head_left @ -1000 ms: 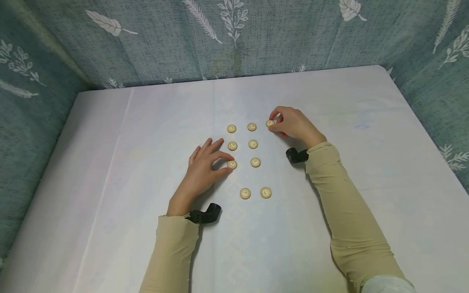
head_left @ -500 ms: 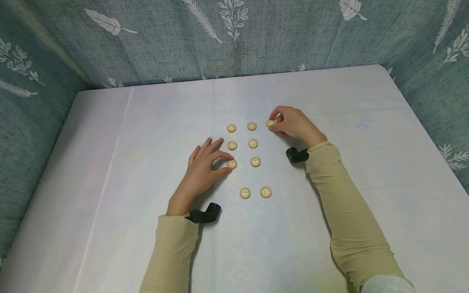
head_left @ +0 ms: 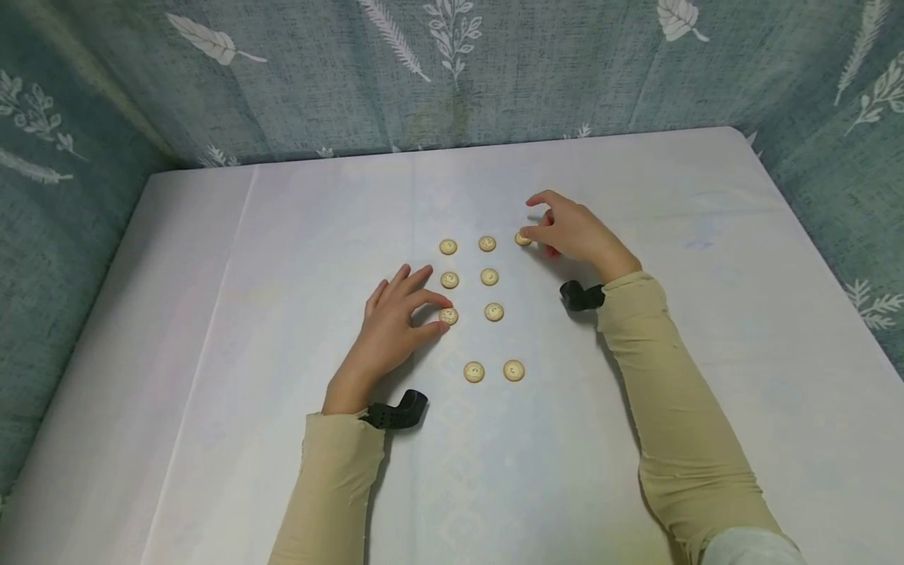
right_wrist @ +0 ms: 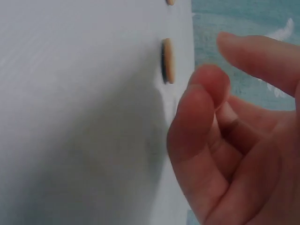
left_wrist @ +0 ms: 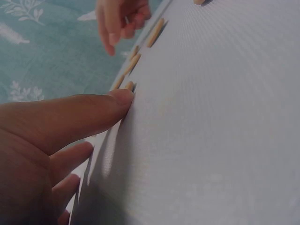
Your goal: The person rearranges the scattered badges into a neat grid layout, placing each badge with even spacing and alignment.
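Note:
Round pale wooden buttons lie flat on the white cloth in rows. My left hand [head_left: 388, 333] pinches the front button of the left column [head_left: 448, 316] between thumb and forefinger, other fingers spread; its thumb [left_wrist: 93, 112] covers most of that button in the left wrist view. At the back right, my right hand [head_left: 582, 235] has its forefinger raised, apart from the thumb. The thumb tip overlaps the back right button [head_left: 521, 240] in the head view. From the right wrist, the right hand [right_wrist: 234, 136] shows nothing gripped, with a button [right_wrist: 169, 61] lying just beyond the thumb.
Between the hands stands the middle column, with its back button [head_left: 487, 243] level with the right hand. Nearer the body lie a front left button [head_left: 475, 372] and a front right button [head_left: 514, 370]. A green leaf-patterned curtain [head_left: 318, 86] borders the table [head_left: 212, 439].
My right forefinger has lifted off the back right button, and that hand has shifted slightly right. The left hand keeps its pinch in place.

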Motion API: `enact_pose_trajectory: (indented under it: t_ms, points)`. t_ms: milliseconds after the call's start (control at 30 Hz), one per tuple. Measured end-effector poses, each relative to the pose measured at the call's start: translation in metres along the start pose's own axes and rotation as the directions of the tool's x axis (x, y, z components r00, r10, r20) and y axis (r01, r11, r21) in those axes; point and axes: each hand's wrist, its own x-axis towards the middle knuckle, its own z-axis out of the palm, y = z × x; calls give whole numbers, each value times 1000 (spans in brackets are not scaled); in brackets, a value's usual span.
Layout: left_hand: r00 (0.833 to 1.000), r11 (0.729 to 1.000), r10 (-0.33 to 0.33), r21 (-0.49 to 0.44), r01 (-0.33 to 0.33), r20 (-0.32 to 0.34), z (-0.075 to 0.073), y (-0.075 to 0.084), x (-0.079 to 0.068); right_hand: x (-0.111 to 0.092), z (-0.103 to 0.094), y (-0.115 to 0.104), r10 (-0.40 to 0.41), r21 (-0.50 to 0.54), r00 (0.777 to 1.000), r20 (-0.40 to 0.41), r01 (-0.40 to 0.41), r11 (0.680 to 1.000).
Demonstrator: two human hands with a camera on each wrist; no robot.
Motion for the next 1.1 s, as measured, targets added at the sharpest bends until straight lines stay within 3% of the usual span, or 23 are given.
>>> enact_pose_trajectory:
  t_ms: [300, 533, 867, 1100]
  points:
    - [1000, 1000, 2, -3, -2, 3, 3, 0, 0, -9, 0, -9, -93, -26, 996, 3, 93, 995]
    - [1000, 1000, -12, 11, 12, 9, 0, 0, 1, -31, 5, -15, -155, -15, 988, 14, 155, 988]
    - [1000, 1000, -16, 15, 16, 6, 1, -2, 2, -64, 28, -19, -353, -70, 934, 51, 356, 932]
    - [1000, 1000, -11, 21, 11, -2, 2, -3, 2, -78, 45, -21, -416, -84, 900, 129, 427, 900]
